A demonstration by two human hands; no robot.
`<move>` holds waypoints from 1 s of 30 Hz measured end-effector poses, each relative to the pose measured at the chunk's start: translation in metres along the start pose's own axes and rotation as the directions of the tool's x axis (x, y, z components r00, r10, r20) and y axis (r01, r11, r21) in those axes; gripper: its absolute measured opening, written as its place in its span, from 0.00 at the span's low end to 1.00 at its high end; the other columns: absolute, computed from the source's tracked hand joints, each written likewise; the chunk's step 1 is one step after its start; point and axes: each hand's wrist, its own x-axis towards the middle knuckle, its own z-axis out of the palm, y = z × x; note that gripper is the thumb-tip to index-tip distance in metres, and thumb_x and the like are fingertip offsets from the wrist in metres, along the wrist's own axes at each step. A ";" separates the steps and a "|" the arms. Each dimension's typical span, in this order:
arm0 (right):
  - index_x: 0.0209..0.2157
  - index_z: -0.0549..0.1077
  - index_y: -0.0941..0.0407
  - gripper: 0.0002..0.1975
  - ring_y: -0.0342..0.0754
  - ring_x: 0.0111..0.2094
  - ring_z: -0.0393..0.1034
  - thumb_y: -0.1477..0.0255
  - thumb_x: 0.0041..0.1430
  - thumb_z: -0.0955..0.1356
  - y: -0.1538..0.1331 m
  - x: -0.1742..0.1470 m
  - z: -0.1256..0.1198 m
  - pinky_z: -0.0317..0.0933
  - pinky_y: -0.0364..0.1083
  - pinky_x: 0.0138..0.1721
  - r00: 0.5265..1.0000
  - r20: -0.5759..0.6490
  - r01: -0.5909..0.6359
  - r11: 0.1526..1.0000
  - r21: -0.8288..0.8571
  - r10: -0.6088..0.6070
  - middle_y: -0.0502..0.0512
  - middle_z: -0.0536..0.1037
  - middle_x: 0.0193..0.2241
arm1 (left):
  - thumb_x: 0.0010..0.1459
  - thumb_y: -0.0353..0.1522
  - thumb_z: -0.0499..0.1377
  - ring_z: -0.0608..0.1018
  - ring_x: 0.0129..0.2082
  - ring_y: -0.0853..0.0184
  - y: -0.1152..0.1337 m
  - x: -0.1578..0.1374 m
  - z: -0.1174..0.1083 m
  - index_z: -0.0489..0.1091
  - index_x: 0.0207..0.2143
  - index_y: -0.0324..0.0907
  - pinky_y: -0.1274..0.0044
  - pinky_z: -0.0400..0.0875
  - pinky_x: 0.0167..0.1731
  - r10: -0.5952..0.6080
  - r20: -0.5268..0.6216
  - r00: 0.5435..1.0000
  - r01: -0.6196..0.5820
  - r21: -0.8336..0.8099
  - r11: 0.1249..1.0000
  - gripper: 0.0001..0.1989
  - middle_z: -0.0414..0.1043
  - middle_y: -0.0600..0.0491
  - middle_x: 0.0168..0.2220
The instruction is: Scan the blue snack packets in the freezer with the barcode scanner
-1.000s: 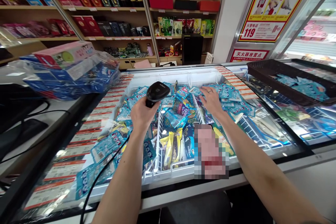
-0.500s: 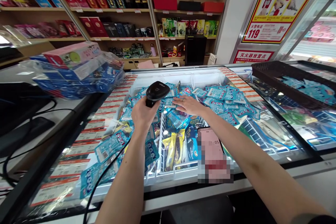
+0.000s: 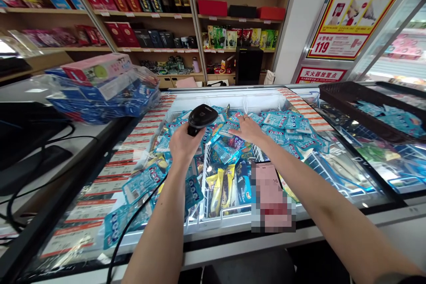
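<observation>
My left hand (image 3: 183, 143) is wrapped round the handle of a black barcode scanner (image 3: 202, 116), its head pointing over the freezer's contents. A black cable (image 3: 138, 219) runs down beside my left forearm. My right hand (image 3: 250, 130) reaches over the blue packets (image 3: 276, 120), thumb and fingers apart, with nothing visibly held; the fingertips are at or just above the packets. More blue packets (image 3: 143, 184) lie on the glass at the left. Yellow-wrapped ice creams (image 3: 222, 190) stand in a white wire basket (image 3: 207, 159) between my arms.
A phone (image 3: 271, 191), partly blurred out, lies near the freezer's front edge. At the right sits a dark brown tray (image 3: 336, 97) with blue packets inside. Boxes in clear plastic (image 3: 106, 86) are stacked at the left. Stocked shelves (image 3: 179, 15) stand behind.
My right hand has shifted right and slightly away across the packets, its thumb now spread. The scanner stays in my left hand, almost unmoved. The view has shifted slightly.
</observation>
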 end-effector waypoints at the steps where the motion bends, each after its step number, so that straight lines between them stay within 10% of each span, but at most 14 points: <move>1: 0.53 0.68 0.64 0.37 0.65 0.55 0.61 0.47 0.55 0.65 0.002 0.002 0.002 0.57 0.58 0.53 1.000 0.006 -0.017 1.000 -0.004 0.017 0.74 0.70 0.51 | 0.52 0.53 0.53 0.76 0.36 0.55 0.000 0.000 0.000 0.74 0.39 0.43 0.73 0.62 0.29 0.001 0.008 1.000 -0.001 -0.002 1.000 0.26 0.77 0.46 0.35; 9: 0.42 0.71 0.58 0.30 0.59 0.47 0.70 0.53 0.41 0.74 0.029 0.001 -0.003 0.63 0.54 0.47 0.980 0.059 -0.200 0.932 0.302 0.191 0.61 0.75 0.41 | 0.51 0.53 0.55 0.77 0.35 0.55 0.005 -0.002 0.002 0.74 0.38 0.43 0.74 0.63 0.28 0.060 0.077 0.995 -0.058 -0.019 0.998 0.25 0.77 0.46 0.34; 13: 0.30 0.66 0.54 0.17 0.55 0.27 0.74 0.57 0.46 0.71 0.043 -0.019 -0.010 0.66 0.51 0.29 0.915 0.072 -0.342 0.669 0.660 0.397 0.50 0.71 0.20 | 0.50 0.54 0.55 0.77 0.33 0.57 0.010 -0.005 0.003 0.75 0.37 0.43 0.75 0.62 0.28 0.106 0.120 0.987 -0.103 -0.030 0.994 0.26 0.77 0.46 0.33; 18: 0.38 0.61 0.51 0.23 0.55 0.26 0.76 0.59 0.44 0.72 0.059 -0.047 -0.010 0.68 0.52 0.26 0.865 0.028 -0.239 0.361 0.901 0.501 0.43 0.67 0.21 | 0.50 0.53 0.55 0.76 0.30 0.60 0.018 -0.010 0.008 0.75 0.35 0.43 0.76 0.59 0.24 0.209 0.216 0.954 -0.193 -0.096 0.977 0.24 0.77 0.49 0.30; 30: 0.38 0.59 0.50 0.20 0.56 0.34 0.78 0.55 0.50 0.68 0.062 -0.058 -0.006 0.73 0.54 0.37 0.907 -0.043 -0.140 0.397 0.907 0.418 0.42 0.58 0.21 | 0.50 0.52 0.55 0.76 0.30 0.60 0.029 -0.014 0.018 0.75 0.37 0.44 0.76 0.58 0.24 0.286 0.277 0.917 -0.264 -0.113 0.958 0.24 0.77 0.50 0.32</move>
